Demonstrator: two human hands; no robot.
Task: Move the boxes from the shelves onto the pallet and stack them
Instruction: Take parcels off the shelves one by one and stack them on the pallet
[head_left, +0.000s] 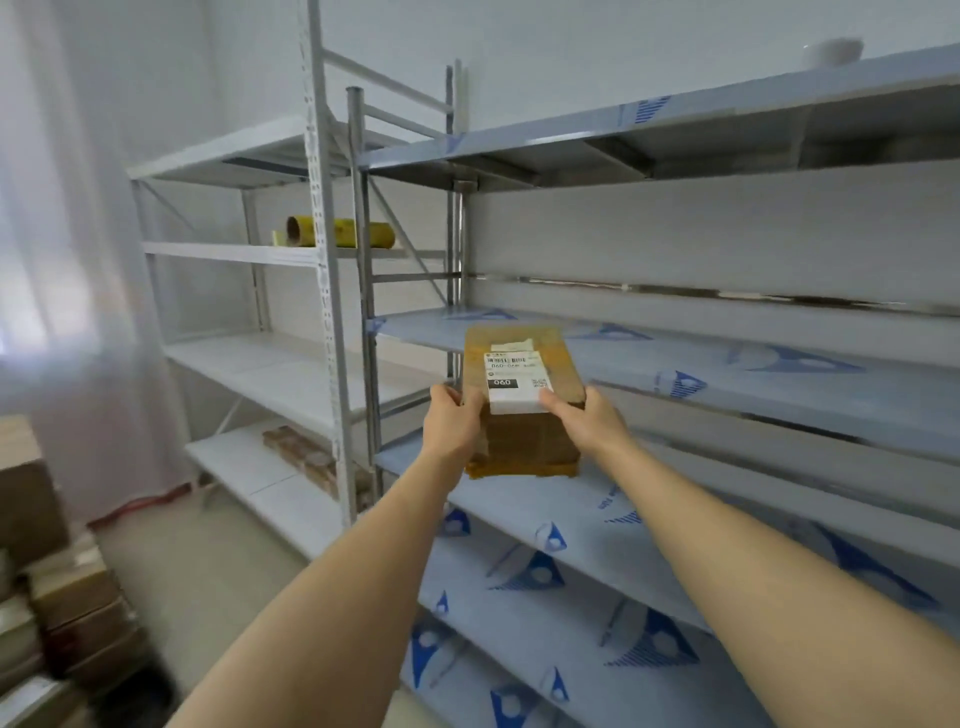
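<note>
Arms both stretched forward, left hand (453, 415) and right hand (582, 418) gripping near end of box (522, 395) from either side, fingers curled on its edges. Box at front of steel shelf (727, 374), whether resting unclear.

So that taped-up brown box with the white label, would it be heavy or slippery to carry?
Probably light: the cardboard box is held out at arm's length by the left hand and right hand. Its glossy tape wrap may be slightly slick. It keeps square edges, so it is likely stiff.
</note>
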